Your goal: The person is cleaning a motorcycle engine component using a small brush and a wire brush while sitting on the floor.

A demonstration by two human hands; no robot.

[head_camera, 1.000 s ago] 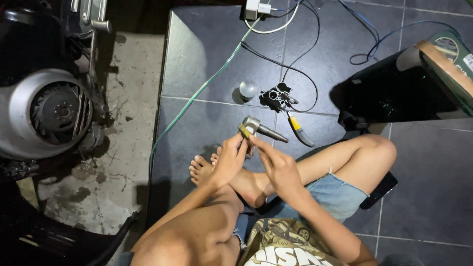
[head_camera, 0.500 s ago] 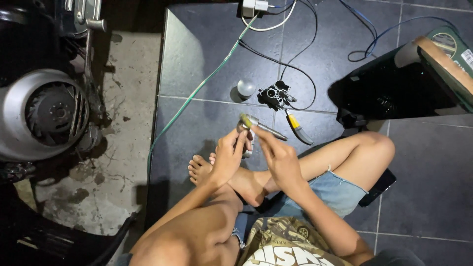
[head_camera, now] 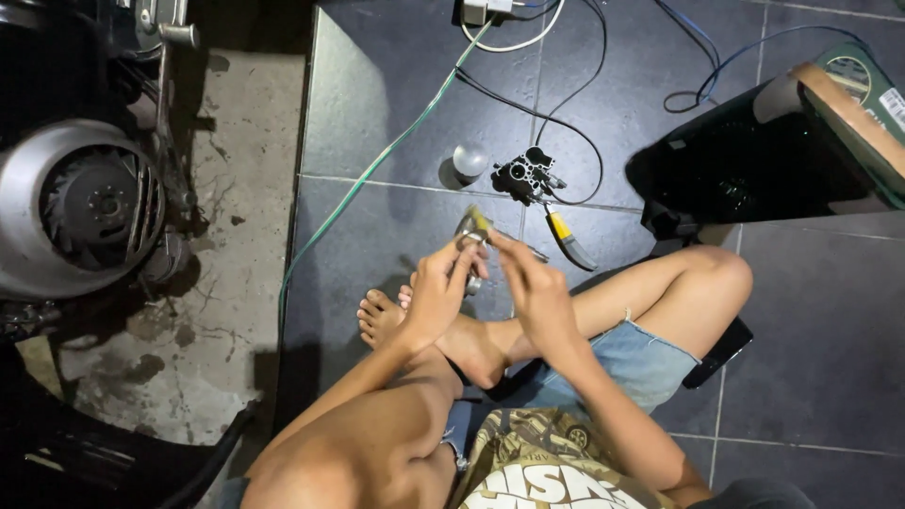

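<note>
I sit cross-legged on dark floor tiles. My left hand [head_camera: 438, 292] grips a small grey metal part [head_camera: 471, 231] held above my feet. My right hand [head_camera: 535, 287] pinches the same part from the right, with a thin yellow-tipped piece sticking up between the fingers. Just beyond my hands lie a yellow-handled tool [head_camera: 568, 238] and a black carburetor-like assembly [head_camera: 528, 175] on the tiles.
A small round bulb-like cap [head_camera: 469, 160] rests left of the black assembly. A green cable [head_camera: 377, 160] and black wires cross the floor. A scooter engine housing [head_camera: 80, 212] stands at left on rough concrete. A dark box [head_camera: 754, 160] sits at right.
Both hands have stayed on the metal part, turning it so it stands more upright; my fingers have shifted slightly on it.
</note>
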